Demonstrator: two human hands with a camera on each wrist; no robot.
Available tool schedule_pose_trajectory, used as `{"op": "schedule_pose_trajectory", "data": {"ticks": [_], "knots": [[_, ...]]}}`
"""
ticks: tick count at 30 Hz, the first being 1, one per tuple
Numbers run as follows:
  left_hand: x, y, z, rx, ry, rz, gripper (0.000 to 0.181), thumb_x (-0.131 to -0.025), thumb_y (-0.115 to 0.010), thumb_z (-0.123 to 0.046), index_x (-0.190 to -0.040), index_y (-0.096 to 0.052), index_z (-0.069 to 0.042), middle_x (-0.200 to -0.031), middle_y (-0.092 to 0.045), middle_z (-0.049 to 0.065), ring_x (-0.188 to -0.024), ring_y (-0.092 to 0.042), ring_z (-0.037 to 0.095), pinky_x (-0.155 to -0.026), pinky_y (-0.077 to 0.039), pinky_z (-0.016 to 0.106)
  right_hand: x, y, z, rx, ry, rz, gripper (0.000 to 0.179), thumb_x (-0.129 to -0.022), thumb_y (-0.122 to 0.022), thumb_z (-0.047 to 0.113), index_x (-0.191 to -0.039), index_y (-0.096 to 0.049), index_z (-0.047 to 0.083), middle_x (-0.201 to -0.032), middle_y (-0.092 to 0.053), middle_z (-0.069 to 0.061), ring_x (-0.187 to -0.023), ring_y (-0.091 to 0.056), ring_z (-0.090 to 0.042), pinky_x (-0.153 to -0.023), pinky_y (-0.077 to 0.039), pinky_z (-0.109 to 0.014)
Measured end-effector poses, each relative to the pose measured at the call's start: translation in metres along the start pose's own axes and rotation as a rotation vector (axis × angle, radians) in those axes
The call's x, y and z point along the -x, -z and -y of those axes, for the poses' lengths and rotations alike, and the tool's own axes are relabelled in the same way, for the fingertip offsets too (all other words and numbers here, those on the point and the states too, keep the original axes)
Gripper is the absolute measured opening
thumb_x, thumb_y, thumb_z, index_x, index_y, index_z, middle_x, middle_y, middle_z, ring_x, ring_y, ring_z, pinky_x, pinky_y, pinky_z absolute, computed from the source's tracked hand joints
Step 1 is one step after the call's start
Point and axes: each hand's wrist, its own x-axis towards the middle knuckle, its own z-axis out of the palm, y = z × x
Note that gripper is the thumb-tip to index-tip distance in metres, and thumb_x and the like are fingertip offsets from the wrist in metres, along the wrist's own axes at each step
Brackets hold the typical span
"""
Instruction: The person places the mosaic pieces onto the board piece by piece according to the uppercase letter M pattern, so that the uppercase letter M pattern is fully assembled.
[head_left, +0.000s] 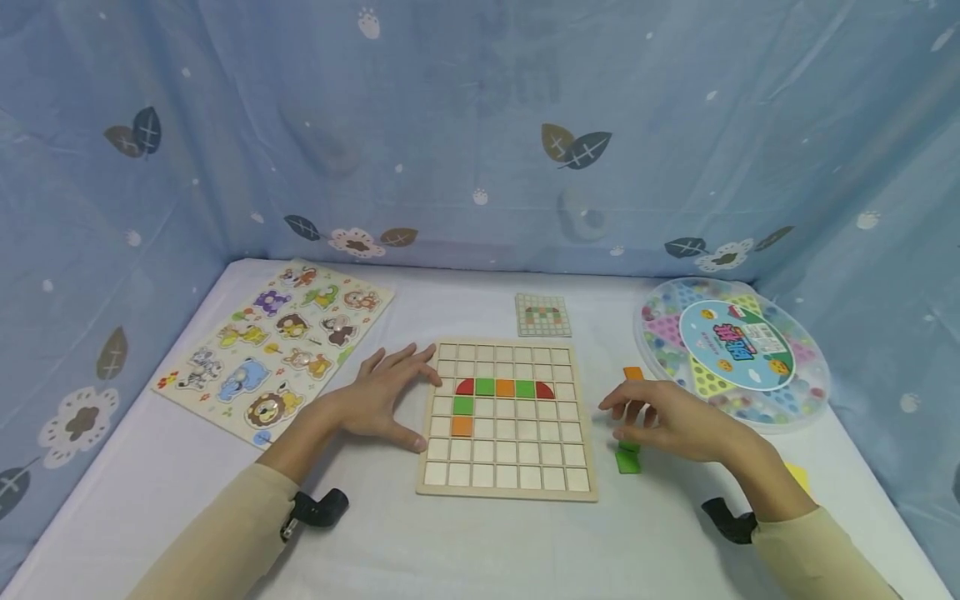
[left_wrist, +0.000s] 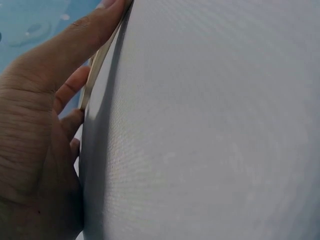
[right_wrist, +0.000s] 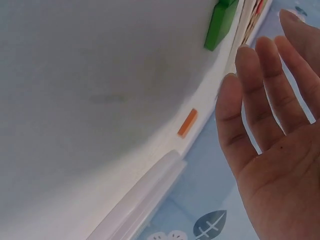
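Note:
A wooden grid board (head_left: pixel 517 497) lies in the middle of the table. Coloured tiles fill part of it: a row runs between two red quarter-round tiles (head_left: pixel 465 387), with a green tile (head_left: pixel 463 406) and an orange tile (head_left: pixel 462 426) below its left end. My left hand (head_left: pixel 378 398) touches the board's left edge with thumb and fingers spread. To the right of the board, my right hand (head_left: pixel 667 417) hovers with loosely bent fingers and nothing in its grasp. Loose green tiles (head_left: pixel 628 462) lie beneath it, and a loose orange tile (head_left: pixel 633 373) lies just beyond.
A small pattern card (head_left: pixel 543 317) lies behind the board. An animal puzzle board (head_left: pixel 281 350) is at the left. At the right sits a round clear case of beads (head_left: pixel 813 375), with something yellow (head_left: pixel 798 477) partly hidden by the right wrist. Patterned curtains (head_left: pixel 480 125) surround the table.

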Motion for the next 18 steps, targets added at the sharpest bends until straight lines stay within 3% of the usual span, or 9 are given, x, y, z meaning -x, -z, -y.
{"op": "schedule_pose_trajectory", "data": {"ticks": [12, 18], "knots": [[0.001, 0.0, 0.001, 0.002, 0.003, -0.002, 0.085, -0.067, -0.085, -0.067, -0.136, -0.052, -0.03, -0.173, -0.015, 0.004, -0.159, -0.007, 0.037, -0.12, 0.003, 0.07, 0.007, 0.002, -0.003, -0.033, -0.03, 0.037, 0.026, -0.094, -0.074, 0.012, -0.119, -0.07, 0.019, -0.111, -0.073, 0.01, -0.092, -0.063, -0.007, -0.074, -0.055, -0.027], [-0.001, -0.001, 0.002, -0.012, 0.007, 0.005, 0.085, -0.067, -0.084, -0.069, -0.136, -0.051, -0.033, -0.173, -0.014, 0.002, -0.159, -0.006, 0.036, -0.121, 0.003, 0.069, 0.012, 0.002, -0.007, -0.085, -0.053, 0.066, 0.035, -0.091, -0.069, 0.003, -0.121, -0.07, 0.02, -0.113, -0.075, 0.009, -0.096, -0.067, -0.012, -0.077, -0.055, -0.027]]}}
